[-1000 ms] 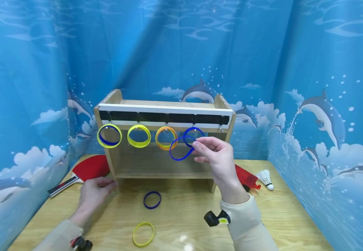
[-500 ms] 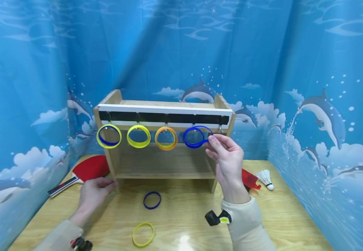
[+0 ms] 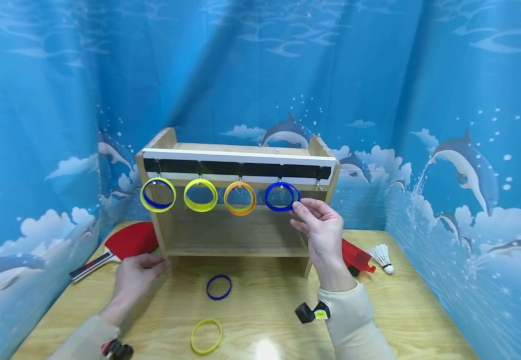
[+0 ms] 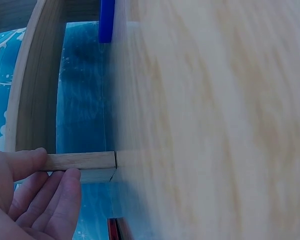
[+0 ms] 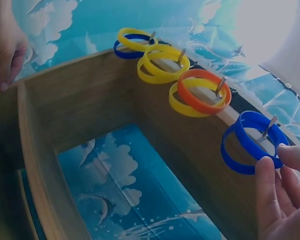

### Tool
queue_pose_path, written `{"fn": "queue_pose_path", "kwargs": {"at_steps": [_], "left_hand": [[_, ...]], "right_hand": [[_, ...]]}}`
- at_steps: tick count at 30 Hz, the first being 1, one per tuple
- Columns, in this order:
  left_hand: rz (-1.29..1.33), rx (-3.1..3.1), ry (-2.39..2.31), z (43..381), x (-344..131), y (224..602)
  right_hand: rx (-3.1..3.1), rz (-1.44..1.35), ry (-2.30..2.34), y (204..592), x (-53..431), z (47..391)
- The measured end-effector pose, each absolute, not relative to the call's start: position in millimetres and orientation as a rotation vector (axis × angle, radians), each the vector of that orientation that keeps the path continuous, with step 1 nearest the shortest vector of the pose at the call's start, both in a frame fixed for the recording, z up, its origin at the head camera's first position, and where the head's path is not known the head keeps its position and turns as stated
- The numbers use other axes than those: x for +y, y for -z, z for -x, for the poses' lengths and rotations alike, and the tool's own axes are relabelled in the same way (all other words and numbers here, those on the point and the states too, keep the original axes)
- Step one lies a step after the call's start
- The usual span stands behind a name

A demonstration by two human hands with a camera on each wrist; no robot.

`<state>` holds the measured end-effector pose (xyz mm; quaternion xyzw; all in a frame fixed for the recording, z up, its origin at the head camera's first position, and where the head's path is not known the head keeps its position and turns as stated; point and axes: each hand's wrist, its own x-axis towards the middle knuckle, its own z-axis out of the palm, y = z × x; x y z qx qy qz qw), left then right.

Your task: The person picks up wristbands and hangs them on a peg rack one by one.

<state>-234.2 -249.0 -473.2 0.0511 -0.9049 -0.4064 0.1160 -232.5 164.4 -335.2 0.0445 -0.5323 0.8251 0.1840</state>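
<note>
My right hand pinches a blue wristband by its lower right edge, at the fourth hook of a wooden rack. In the right wrist view, this band encircles the hook's tip. A second blue wristband hangs just behind it on the same hook. My left hand grips the edge of the rack's lower board, thumb above and fingers beneath. Further left, other hooks carry a yellow-and-orange pair, yellow bands and a yellow band with a blue one.
A dark blue wristband and a yellow one lie on the table before the rack. A table tennis bat lies at left. Behind my right wrist are a red plastic thing and a shuttlecock. The fifth hook is bare.
My right hand has carried the blue wristband from the lower left of the fourth hook to the right, then slightly back left, over the hook. My left hand stays in place.
</note>
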Motion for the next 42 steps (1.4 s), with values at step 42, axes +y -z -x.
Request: {"fn": "queue_pose_path", "kwargs": {"at_steps": [42], "left_hand": [[-0.109,-2.652,1.179,232.6,-250.6,470.1]], "right_hand": [[-2.946,-0.734,-1.824,480.6,70.1,203.3]]}}
